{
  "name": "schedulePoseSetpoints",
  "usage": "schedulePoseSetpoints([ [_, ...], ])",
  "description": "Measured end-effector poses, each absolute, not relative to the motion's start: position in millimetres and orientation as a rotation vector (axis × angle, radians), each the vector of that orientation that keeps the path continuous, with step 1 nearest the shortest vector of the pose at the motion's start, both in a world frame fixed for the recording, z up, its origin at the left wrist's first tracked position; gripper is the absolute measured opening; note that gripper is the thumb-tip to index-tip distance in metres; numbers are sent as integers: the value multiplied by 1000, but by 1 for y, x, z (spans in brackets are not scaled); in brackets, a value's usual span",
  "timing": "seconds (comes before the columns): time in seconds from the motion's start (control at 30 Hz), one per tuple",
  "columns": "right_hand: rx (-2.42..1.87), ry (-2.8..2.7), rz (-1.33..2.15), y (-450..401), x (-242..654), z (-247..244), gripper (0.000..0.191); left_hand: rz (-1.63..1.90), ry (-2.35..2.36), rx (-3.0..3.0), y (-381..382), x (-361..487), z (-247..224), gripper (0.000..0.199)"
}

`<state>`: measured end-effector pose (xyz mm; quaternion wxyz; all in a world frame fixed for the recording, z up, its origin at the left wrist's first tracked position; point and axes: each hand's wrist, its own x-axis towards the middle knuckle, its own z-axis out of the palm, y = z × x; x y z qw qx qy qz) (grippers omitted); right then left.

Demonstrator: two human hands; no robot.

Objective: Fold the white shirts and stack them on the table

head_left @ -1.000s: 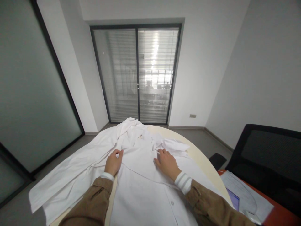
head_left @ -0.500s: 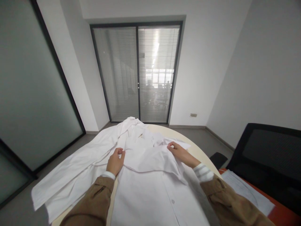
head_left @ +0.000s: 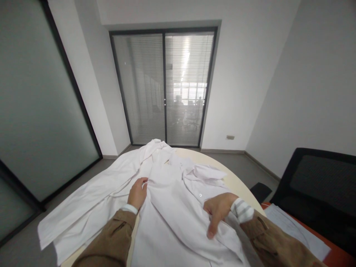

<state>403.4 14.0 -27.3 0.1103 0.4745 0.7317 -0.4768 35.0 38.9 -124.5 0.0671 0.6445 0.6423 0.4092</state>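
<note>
A white buttoned garment (head_left: pixel 167 222) lies spread over the round table (head_left: pixel 239 178), with a folded-over layer across its middle. My left hand (head_left: pixel 138 193) pinches its left edge, thumb and fingers together on the cloth. Lower on the right side, my right hand (head_left: pixel 219 211) grips the cloth, thumb pointing down and most fingers hidden beneath the hand or fabric. A small button (head_left: pixel 200 195) shows just left of my right hand. More white cloth with a long sleeve (head_left: pixel 83 200) spreads to the left and hangs over the table's edge.
At the right stands a black mesh chair (head_left: pixel 325 185). Near it, white papers (head_left: pixel 297 230) rest on an orange surface (head_left: pixel 338 256). Beyond the table is a glazed partition with blinds (head_left: pixel 183 89). A frosted glass panel (head_left: pixel 44 92) is at the left.
My right hand has moved down toward me, drawing the folded layer of cloth with it and uncovering a button. My left hand has stayed nearly in place at the left edge.
</note>
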Motion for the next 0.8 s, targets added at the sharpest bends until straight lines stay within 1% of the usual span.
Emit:
schedulePoseSetpoints([
  [0.07, 1334, 2156, -1398, 21, 398, -31, 49, 1238, 1872, 2010, 37, 38, -121, 30],
  [0.13, 1425, 2281, -1290, 31, 389, -33, 44, 1208, 1798, 2097, 33, 42, -116, 35],
  [0.23, 1699, 2586, -899, 50, 370, -32, 33, 1110, 1711, 2243, 27, 48, -108, 41],
  [0.3, 1811, 2717, -711, 62, 353, -31, 31, 1064, 1667, 2338, 24, 51, -105, 42],
  [0.37, 1870, 2724, -793, 75, 334, -31, 36, 1026, 1610, 2422, 22, 53, -102, 41],
  [0.47, 2037, 2533, -1133, 93, 309, -38, 44, 976, 1520, 2497, 21, 53, -101, 40],
  [0.53, 2084, 2372, -1299, 102, 296, -46, 46, 976, 1515, 2501, 21, 52, -100, 40],
  [0.6, 2057, 2289, -1390, 108, 287, -54, 46, 994, 1517, 2500, 20, 51, -99, 39],
  [0.67, 2030, 2284, -1446, 113, 279, -60, 42, 1008, 1494, 2507, 20, 51, -97, 38],
  [0.8, 2044, 2396, -1548, 122, 259, -62, 26, 1051, 1529, 2449, 18, 54, -93, 30],
])
